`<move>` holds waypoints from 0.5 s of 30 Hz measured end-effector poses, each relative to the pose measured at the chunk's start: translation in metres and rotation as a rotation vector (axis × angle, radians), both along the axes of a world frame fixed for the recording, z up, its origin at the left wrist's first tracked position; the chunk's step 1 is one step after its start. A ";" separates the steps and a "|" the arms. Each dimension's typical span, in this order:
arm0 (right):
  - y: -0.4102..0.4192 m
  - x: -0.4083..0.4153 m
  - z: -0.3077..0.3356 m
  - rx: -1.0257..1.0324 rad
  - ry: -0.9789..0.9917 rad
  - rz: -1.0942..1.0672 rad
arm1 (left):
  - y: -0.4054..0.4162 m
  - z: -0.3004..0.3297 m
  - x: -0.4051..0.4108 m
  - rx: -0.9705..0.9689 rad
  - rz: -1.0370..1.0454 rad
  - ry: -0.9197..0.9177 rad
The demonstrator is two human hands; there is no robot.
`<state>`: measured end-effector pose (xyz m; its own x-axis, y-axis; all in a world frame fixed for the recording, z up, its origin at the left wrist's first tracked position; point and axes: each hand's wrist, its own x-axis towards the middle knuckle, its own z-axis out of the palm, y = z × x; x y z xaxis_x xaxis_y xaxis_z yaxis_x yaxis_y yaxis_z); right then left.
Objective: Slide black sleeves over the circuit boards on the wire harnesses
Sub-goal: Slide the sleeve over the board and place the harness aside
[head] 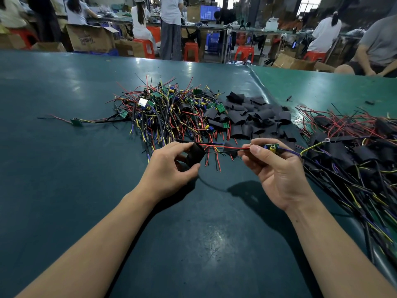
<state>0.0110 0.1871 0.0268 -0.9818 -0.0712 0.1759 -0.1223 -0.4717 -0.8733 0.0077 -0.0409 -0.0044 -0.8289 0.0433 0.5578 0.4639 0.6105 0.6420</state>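
Left hand (pixel 171 166): pinches black sleeve (pixel 195 154), red wire (pixel 223 147) seemingly threaded through.
Right hand (pixel 277 168): fingers curled, gripping circuit board (pixel 271 146) above green table (pixel 64 168).
Loose sleeves (pixel 253 119): piled behind.

Left hand (pixel 171 166) pinches a black sleeve (pixel 195 154), red and black wires (pixel 221 148) threaded into it. Right hand (pixel 277 168) holds the circuit board (pixel 271 146) just above the green worktop (pixel 64 168), loose sleeves (pixel 253 117) piled behind.
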 end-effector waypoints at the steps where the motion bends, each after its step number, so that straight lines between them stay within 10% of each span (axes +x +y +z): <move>1: 0.000 0.000 0.000 -0.001 0.001 0.006 | 0.000 0.000 0.000 0.000 0.011 -0.002; 15: 0.004 0.000 -0.003 0.034 0.009 0.043 | -0.002 -0.002 -0.002 0.026 0.019 -0.015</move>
